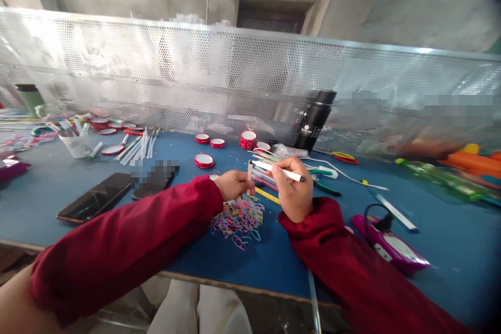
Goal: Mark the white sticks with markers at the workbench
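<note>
My left hand [234,183] is closed around a thin pale stick [250,173] that it holds upright above a heap of small coloured rubber bands [239,218] on the blue table [176,250]. My right hand [294,194] is closed on a white pen-like stick [282,171] lying across its fingers, tip pointing right. Both hands hover close together, just in front of a bunch of coloured sticks [270,180]. Both arms wear dark red sleeves.
Red-rimmed lids [204,160] and a stack of them [248,139] lie behind the hands, beside a black flask [314,120]. Two phones [95,197] lie at left, a cup of sticks [76,141] farther left. Pliers [324,179], a purple power bank [391,246] and a perforated metal screen [250,73] stand around.
</note>
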A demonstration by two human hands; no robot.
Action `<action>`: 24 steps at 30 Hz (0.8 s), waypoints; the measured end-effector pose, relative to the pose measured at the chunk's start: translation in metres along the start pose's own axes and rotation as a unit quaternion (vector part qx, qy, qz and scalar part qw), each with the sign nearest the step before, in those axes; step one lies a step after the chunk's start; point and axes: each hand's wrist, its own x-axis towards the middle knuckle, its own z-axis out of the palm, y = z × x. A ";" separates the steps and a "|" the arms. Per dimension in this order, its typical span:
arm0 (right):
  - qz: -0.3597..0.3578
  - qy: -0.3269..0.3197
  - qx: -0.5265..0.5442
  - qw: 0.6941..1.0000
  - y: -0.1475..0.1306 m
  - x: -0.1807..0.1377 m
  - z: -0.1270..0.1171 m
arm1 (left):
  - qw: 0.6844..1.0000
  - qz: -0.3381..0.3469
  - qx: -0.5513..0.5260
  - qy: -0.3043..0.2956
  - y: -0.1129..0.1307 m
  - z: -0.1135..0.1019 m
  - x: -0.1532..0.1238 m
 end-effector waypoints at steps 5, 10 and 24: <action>0.002 -0.010 0.000 1.000 -0.001 -0.001 0.000 | 1.000 0.003 0.009 -0.003 0.001 0.000 0.000; -0.005 -0.001 -0.022 1.000 -0.001 0.000 0.000 | 1.000 -0.001 0.008 0.004 -0.001 -0.001 0.000; -0.028 0.002 0.038 0.999 0.006 0.003 0.001 | 0.998 0.038 -0.029 -0.029 0.005 0.000 -0.003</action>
